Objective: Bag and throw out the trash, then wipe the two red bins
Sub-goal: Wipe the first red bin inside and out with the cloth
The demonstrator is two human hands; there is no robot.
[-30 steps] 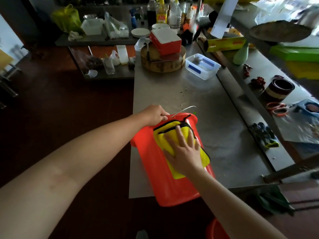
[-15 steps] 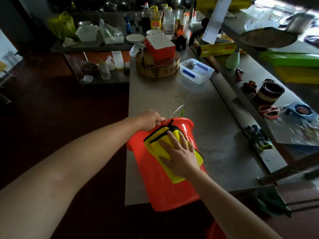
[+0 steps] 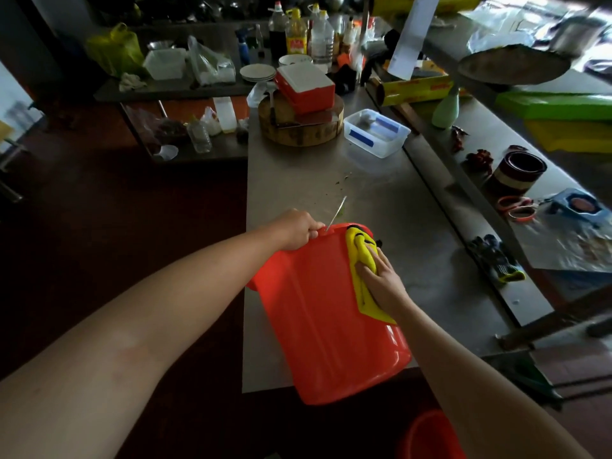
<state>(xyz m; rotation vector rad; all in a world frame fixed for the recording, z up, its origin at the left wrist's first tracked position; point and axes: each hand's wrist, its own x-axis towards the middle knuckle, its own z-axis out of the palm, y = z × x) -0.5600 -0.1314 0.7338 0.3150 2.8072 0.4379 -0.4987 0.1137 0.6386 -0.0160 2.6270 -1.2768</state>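
- The red plastic bin lies tipped over at the 6 o'clock edge of the long stainless-steel table. Its mouth points toward 12 o'clock and its base hangs past the table's near edge.
- The left hand is clenched around the bin's rim at about 11 o'clock of the bin, steadying it. The thin wire bail handle sticks up just beside its knuckles.
- The right hand lies flat with its fingers extended. It grasps nothing and instead presses a yellow microfibre cloth with black trim against the bin's outer wall on its 2 o'clock side.
- The cloth runs from the rim partway down the wall, with its top end bunched at the lip.
- No loose trash or bag shows in or around this bin, so the bagging part looks finished and the wiping step is under way.
- The wall facing up shows no obvious dirt, but whether the inside has been wiped cannot be told, since the mouth faces away.
- A second red bin sits on the floor at 5 o'clock of the view, only its rim showing. It probably still needs wiping.
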